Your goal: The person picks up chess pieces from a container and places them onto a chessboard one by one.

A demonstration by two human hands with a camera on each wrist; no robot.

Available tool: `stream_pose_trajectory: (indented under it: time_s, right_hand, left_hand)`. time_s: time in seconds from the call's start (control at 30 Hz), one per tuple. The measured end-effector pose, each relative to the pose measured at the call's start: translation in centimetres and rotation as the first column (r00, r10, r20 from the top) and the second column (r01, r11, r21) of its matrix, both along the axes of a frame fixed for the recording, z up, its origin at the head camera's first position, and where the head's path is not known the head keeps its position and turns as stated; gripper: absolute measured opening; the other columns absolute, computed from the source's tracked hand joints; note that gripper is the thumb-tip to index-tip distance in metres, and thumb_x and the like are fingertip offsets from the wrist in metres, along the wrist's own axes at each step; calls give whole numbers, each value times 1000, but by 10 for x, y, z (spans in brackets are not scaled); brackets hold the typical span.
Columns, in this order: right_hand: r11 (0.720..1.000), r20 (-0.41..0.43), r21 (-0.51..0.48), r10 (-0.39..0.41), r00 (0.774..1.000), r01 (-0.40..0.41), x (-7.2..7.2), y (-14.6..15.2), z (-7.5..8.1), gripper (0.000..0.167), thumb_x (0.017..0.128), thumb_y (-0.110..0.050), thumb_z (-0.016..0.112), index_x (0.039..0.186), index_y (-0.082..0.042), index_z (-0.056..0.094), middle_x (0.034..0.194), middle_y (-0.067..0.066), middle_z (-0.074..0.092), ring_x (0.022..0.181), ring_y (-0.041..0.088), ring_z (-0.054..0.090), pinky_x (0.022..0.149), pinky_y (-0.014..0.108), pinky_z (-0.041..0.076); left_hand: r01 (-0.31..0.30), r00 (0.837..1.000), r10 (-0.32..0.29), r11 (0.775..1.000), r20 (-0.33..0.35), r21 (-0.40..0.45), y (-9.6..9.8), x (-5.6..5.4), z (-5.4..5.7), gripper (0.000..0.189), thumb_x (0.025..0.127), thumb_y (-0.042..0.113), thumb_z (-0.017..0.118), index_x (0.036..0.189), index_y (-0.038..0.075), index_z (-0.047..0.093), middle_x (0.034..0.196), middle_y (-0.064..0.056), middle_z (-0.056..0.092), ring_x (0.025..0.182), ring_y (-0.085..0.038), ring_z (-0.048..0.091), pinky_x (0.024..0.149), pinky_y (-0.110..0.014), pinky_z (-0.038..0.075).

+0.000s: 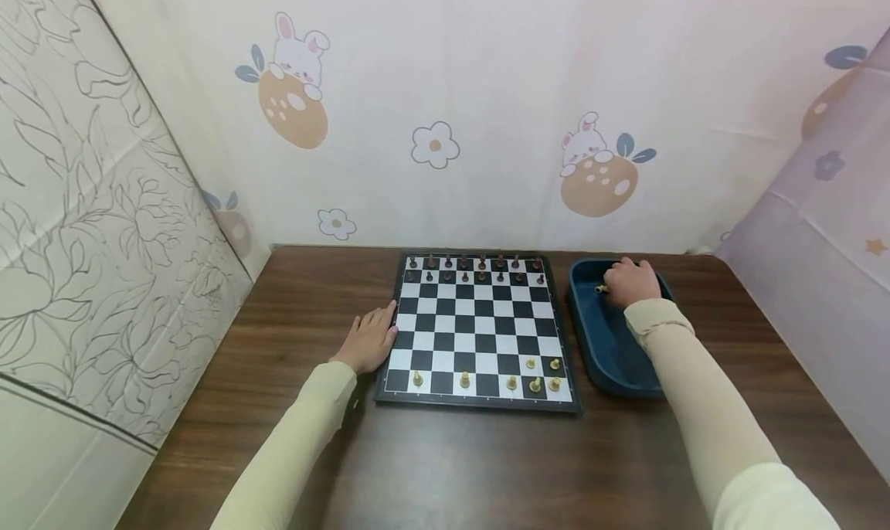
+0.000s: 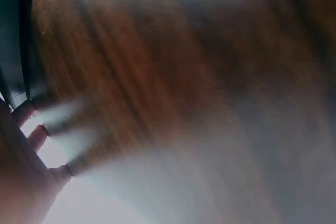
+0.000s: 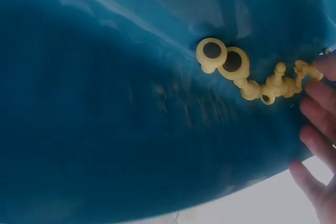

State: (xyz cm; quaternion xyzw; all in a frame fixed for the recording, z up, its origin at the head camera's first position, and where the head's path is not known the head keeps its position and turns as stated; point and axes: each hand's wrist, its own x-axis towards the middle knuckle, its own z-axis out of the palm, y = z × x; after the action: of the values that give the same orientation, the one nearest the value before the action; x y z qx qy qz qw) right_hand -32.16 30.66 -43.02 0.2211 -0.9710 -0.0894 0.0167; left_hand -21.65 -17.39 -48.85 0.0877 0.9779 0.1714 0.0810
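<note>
Cream sleeves are framing the dark wooden surface (image 1: 292,298) as a person is setting up a chessboard (image 1: 478,329), with the work judged roughly half done. Dark pieces (image 1: 473,267) are lining the far two rows, while only seven yellow pieces (image 1: 534,385) are standing at the near edge, most of them bunched toward the right corner. Resting flat beside the board's left rim, the left hand (image 1: 370,340) is keeping its fingers (image 2: 32,113) straight and spread, apparently steadying the board. Over in the blue tray (image 1: 612,352) just right of the board, the right hand (image 1: 631,283) is reaching for a small cluster of loose yellow chessmen (image 3: 247,74) lying on their sides against the tray wall. Its fingertips (image 3: 317,111) are hovering just beside the cluster; in the wrist view that grip looks relaxed and is not yet pinching anything. Judging from this, the next move is calling for a careful pinch on a single piece, separating it from its touching neighbours.
</note>
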Motion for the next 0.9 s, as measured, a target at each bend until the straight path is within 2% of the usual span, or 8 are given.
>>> stream_pose_trajectory:
  time_s: [0.23,0.37,0.6,0.9]
  right_hand:
    - [999,18,21,-48,999,48,-3,0,-3,12,79,-9,74,72,-2,67,73,13,61,78,34,53,69,54,44]
    - [999,16,11,-46,999,46,-4,-1,-3,10,80,-7,72,75,0,68,75,16,62,78,36,53,70,55,44]
    - [999,1,-3,-37,999,37,-7,0,-8,10,79,-7,73,76,1,68,76,18,61,78,37,53,71,57,43]
    - [999,-23,-34,-30,999,30,-2,5,1,12,79,-8,73,71,-3,65,72,14,58,77,35,53,66,54,44]
  left_hand:
    - [-4,1000,4,1000,20,-9,1,1,5,57,104,33,30,154,9,14,154,-13,27,141,-32,22,113,-55,9]
    - [-3,1000,3,1000,24,-8,2,1,9,58,104,32,31,154,9,15,154,-13,28,141,-33,22,113,-56,9]
    - [-3,999,3,1000,33,0,1,0,10,57,104,32,31,153,8,15,154,-13,27,141,-33,22,113,-56,9]
    - [-9,999,10,1000,46,-15,3,1,11,58,104,33,30,154,9,13,154,-13,27,141,-32,21,113,-56,9]
